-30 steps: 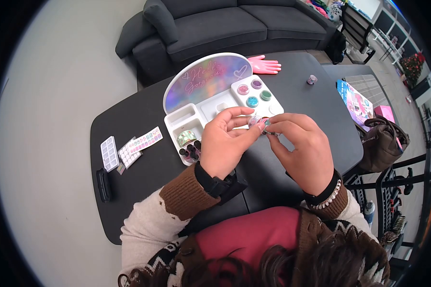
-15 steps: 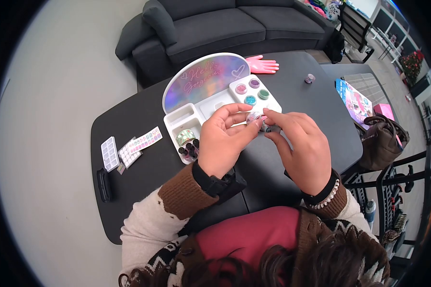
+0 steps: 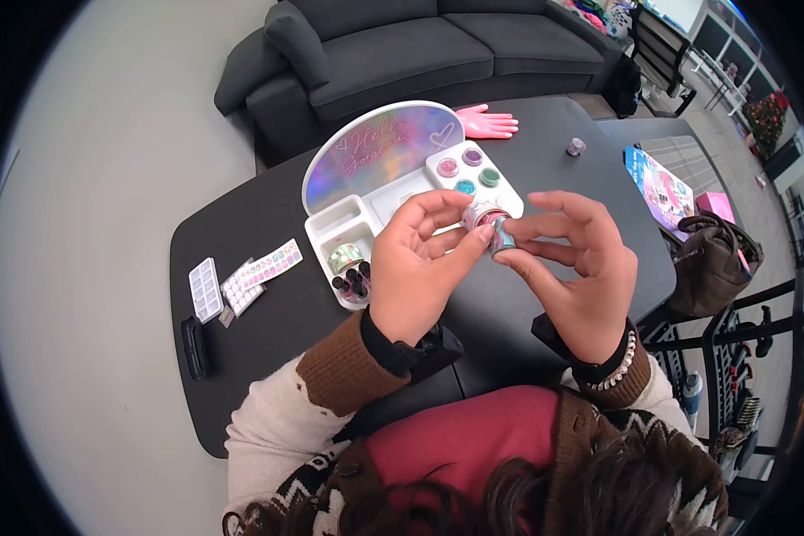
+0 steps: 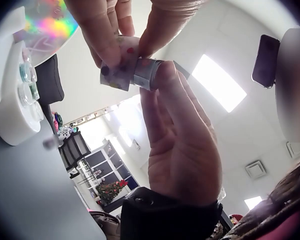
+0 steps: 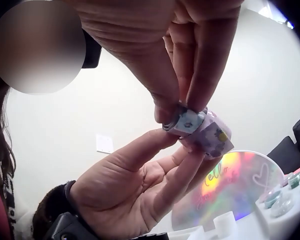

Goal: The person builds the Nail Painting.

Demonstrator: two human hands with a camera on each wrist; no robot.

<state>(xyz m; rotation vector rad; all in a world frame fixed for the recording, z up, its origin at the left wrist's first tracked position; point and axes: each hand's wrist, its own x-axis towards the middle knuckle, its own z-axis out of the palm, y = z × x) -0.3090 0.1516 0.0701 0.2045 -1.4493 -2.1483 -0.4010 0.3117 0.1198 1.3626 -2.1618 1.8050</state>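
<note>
"Where is the small patterned cylinder (image 3: 489, 221)?"

"Held aloft between a person's two hands, over the near edge of a white tray (image 3: 377, 213) on a black counter (image 3: 500, 322). The left hand (image 3: 413, 272) pinches the wider part between thumb and fingers; the right hand (image 3: 591, 277) pinches the narrower, silvery end, its index finger raised."

"And the tray?"

"Four pots, pink (image 3: 448, 167), purple (image 3: 472, 156), green (image 3: 489, 177) and blue (image 3: 464, 187), sit at its right. Black-capped bottles (image 3: 355, 281) and a green-patterned roll (image 3: 344, 257) share a compartment at left, under an iridescent panel (image 3: 375, 147) lettered 'Hello'."

"Farther out?"

"A pink hand form (image 3: 489, 123) lies behind the tray, a small jar (image 3: 576, 146) stands to the right, and a sticker sheet (image 3: 273, 262) lies to the left. Beyond the counter, a dark gray sofa (image 3: 411, 58)."
</note>
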